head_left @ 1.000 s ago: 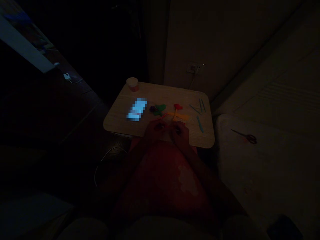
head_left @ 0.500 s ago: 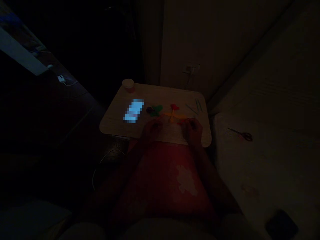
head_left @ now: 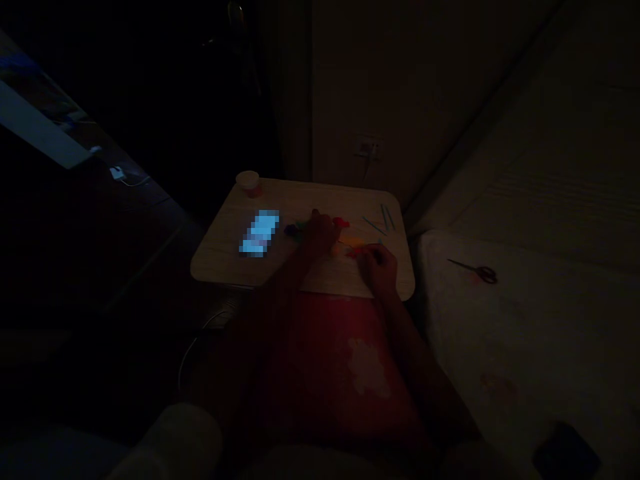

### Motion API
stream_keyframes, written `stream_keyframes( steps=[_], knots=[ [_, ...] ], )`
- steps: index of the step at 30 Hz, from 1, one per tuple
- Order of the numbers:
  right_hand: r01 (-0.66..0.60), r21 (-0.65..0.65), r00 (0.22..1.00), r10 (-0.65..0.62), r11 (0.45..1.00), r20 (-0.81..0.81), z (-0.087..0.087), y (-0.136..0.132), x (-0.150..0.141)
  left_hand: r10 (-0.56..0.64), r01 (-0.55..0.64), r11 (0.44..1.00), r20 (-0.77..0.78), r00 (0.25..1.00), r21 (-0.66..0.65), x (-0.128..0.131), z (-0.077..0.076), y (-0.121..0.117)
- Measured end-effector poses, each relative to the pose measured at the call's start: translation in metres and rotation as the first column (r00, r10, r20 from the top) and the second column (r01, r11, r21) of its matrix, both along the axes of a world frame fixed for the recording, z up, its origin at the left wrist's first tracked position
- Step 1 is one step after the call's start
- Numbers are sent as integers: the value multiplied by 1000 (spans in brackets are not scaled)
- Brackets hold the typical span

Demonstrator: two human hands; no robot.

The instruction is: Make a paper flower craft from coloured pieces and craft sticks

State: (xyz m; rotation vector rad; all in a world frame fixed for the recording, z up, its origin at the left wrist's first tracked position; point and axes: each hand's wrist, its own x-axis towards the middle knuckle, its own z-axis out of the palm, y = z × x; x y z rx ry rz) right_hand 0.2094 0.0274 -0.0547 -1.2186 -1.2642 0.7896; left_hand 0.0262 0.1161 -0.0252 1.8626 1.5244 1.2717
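Note:
The scene is very dark. My left hand [head_left: 323, 235] reaches over the middle of the small wooden table [head_left: 225, 263], among coloured soft-looking pieces; its fingers are too dim to read. Beside it lie a dark blue lump [head_left: 291, 230], a green piece [head_left: 301, 227] partly covered by the hand, and a red piece [head_left: 341, 223]. Closed in a pinch near the table's front right, my right hand [head_left: 381, 268] holds a small orange-red piece [head_left: 354, 253]. A yellow-orange piece [head_left: 353, 241] lies just beyond that, partly hidden.
A phone with a lit, blurred screen [head_left: 259, 233] lies on the left of the table, a paper cup [head_left: 249, 183] behind it. Thin green sticks [head_left: 384, 219] lie at the back right. Scissors [head_left: 480, 271] rest on the pale surface at right. A wall socket [head_left: 369, 146] has a plug in it.
My left hand has moved forward and right from the table's front edge, over the coloured pieces. My right hand stays near the same spot, still pinching. The view has shifted slightly.

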Motion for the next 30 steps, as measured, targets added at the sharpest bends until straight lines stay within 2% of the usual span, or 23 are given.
stream_keyframes(
  steps=[2,3,7,11,14,17,20,23,25,27,30],
  knots=[
    [-1,4,1000,1,1000,-2,2,0,0,66,-73,993,-83,994,-92,8,-7,9],
    [0,6,1000,1,1000,-10,3,-1,-1,60,-71,992,-99,993,-107,11,-9,12],
    [-2,2,999,2,1000,-54,6,-1,-2,65,-70,994,-61,996,-89,12,-11,12],
    [17,17,997,-16,1000,-75,9,-2,-1,113,-115,987,-26,993,-110,7,-4,0],
    [16,37,998,-13,999,-67,15,-4,1,90,-89,996,47,995,-16,-1,3,-17],
    [5,124,999,-1,992,-34,33,-6,4,0,-3,999,104,995,35,-11,10,-41],
    [-40,264,994,11,964,109,63,-4,8,-51,50,999,127,991,12,-18,16,-63],
    [-207,341,938,86,917,337,93,2,9,-53,54,999,124,991,0,-19,18,-76],
    [-331,336,868,145,882,474,108,8,6,-57,58,998,114,992,-2,-17,18,-80],
    [-423,280,780,189,862,596,117,13,2,-72,73,997,101,992,-2,-15,17,-81],
    [-484,228,670,191,845,717,122,18,-5,-90,89,996,101,991,14,-13,15,-80]
  ],
)
